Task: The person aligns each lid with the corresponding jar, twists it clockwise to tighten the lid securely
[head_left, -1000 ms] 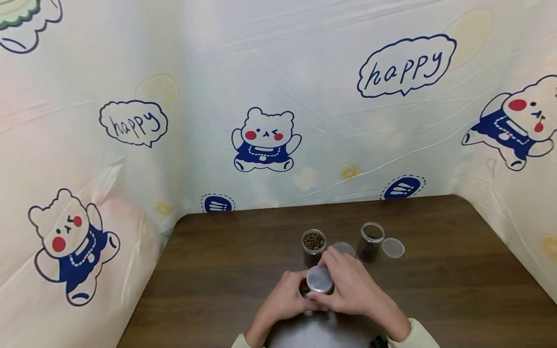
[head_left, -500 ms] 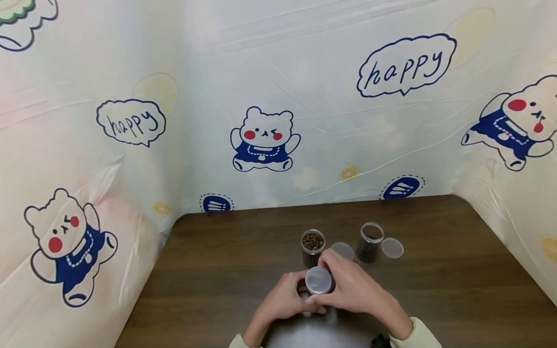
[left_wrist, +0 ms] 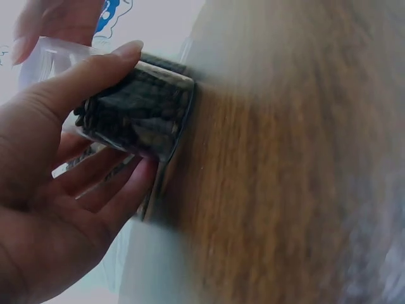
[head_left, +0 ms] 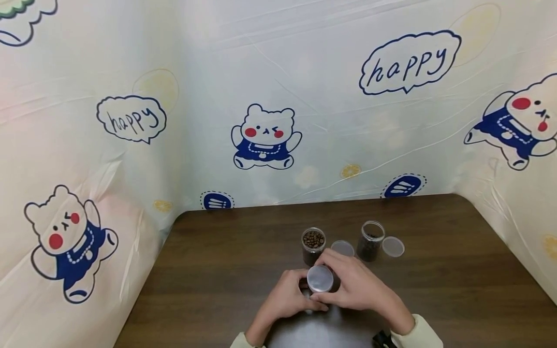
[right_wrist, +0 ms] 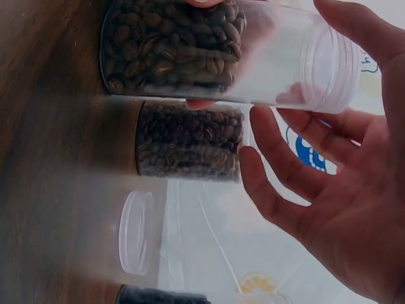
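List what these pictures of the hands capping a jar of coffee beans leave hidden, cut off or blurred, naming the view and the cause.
1. Head view: the held jar is covered by its lid and both hands.
2. Left wrist view: the table is smeared by blur.
3. Right wrist view: the third jar is cut off by the bottom edge.
4. Head view: the sleeves run off the bottom edge.

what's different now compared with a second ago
Very little. The right hand has turned slightly on the lid of the near jar, which the left hand still grips. The two open jars and loose lids stayed put.
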### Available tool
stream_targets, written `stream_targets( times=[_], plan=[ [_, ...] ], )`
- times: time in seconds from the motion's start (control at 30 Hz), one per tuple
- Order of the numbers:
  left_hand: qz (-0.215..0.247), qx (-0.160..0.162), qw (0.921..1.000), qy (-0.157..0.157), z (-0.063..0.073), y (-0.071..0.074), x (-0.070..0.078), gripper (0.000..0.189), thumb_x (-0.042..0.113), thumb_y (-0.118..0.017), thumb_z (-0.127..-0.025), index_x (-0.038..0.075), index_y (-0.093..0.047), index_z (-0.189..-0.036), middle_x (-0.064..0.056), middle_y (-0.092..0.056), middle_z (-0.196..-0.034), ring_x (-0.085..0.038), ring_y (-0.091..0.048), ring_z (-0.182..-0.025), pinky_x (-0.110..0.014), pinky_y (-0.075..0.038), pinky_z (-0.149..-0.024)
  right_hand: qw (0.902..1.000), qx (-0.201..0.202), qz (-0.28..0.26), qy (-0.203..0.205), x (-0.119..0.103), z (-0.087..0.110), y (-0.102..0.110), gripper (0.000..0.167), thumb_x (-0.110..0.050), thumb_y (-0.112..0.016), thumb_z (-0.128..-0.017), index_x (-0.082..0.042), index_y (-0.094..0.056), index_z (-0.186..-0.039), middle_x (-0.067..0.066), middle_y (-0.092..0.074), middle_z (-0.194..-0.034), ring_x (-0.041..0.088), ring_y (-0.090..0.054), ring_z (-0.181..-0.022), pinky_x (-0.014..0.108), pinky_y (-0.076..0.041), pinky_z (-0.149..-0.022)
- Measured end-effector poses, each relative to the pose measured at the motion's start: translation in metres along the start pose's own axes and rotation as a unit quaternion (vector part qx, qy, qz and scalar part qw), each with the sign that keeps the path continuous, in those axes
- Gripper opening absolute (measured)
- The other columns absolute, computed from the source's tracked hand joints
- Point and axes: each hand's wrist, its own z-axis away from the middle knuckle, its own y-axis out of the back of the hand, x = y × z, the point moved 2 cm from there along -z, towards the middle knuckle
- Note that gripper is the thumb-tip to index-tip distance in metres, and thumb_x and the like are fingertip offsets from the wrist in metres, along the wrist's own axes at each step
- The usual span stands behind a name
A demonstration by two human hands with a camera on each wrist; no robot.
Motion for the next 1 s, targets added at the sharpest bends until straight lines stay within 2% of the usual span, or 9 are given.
stream_targets(
  times=[0.13,0.3,0.47,0.63,1.0],
  plan=[
    [0.012,-0.006,0.9997,0.019,0.000,0.000,0.001,0.050,0.032,-0.100,-0.070,0.031,-0.076,-0.113,0.016,-0.078,-0.106,0.003,-0.070,-0.098,-0.020,-0.056,-0.089,0.9993,-0.004,-0.010,-0.035,0.000,0.001,-0.001,0.047,-0.058,-0.086,-0.082,-0.031,-0.062,-0.113,-0.020,-0.060,-0.104,-0.005,-0.057,-0.085,0.019,-0.050,-0.073],
    [0.026,-0.019,0.9986,0.041,0.001,0.001,0.002,0.054,0.033,-0.099,-0.073,0.031,-0.073,-0.121,0.016,-0.076,-0.112,0.003,-0.069,-0.104,-0.021,-0.054,-0.092,0.9965,-0.022,-0.043,-0.068,0.001,0.004,-0.001,0.052,-0.056,-0.086,-0.083,-0.031,-0.061,-0.122,-0.019,-0.059,-0.112,-0.003,-0.058,-0.093,0.024,-0.054,-0.080],
    [0.043,-0.022,0.9975,0.051,0.005,0.000,0.002,0.062,0.031,-0.098,-0.075,0.027,-0.069,-0.129,0.012,-0.075,-0.118,0.001,-0.069,-0.110,-0.020,-0.054,-0.095,0.9957,-0.031,-0.058,-0.065,0.003,0.009,0.000,0.054,-0.049,-0.088,-0.083,-0.029,-0.062,-0.127,-0.018,-0.059,-0.113,-0.003,-0.059,-0.098,0.029,-0.057,-0.085],
    [0.069,-0.024,0.9960,0.052,0.006,-0.002,0.000,0.069,0.026,-0.097,-0.075,0.023,-0.064,-0.136,0.007,-0.073,-0.126,-0.003,-0.069,-0.118,-0.018,-0.055,-0.097,0.9953,-0.038,-0.067,-0.058,0.004,0.010,0.000,0.054,-0.050,-0.087,-0.084,-0.028,-0.063,-0.126,-0.018,-0.061,-0.112,-0.003,-0.060,-0.098,0.032,-0.059,-0.086],
    [0.076,-0.017,0.9963,0.035,0.007,0.012,0.002,0.061,0.020,-0.097,-0.076,0.022,-0.067,-0.129,0.005,-0.072,-0.125,-0.006,-0.070,-0.117,-0.019,-0.056,-0.100,0.9959,-0.028,-0.061,-0.060,0.000,0.004,0.002,0.055,-0.047,-0.089,-0.083,-0.026,-0.065,-0.126,-0.016,-0.064,-0.115,-0.002,-0.060,-0.100,0.032,-0.059,-0.087]
  ],
)
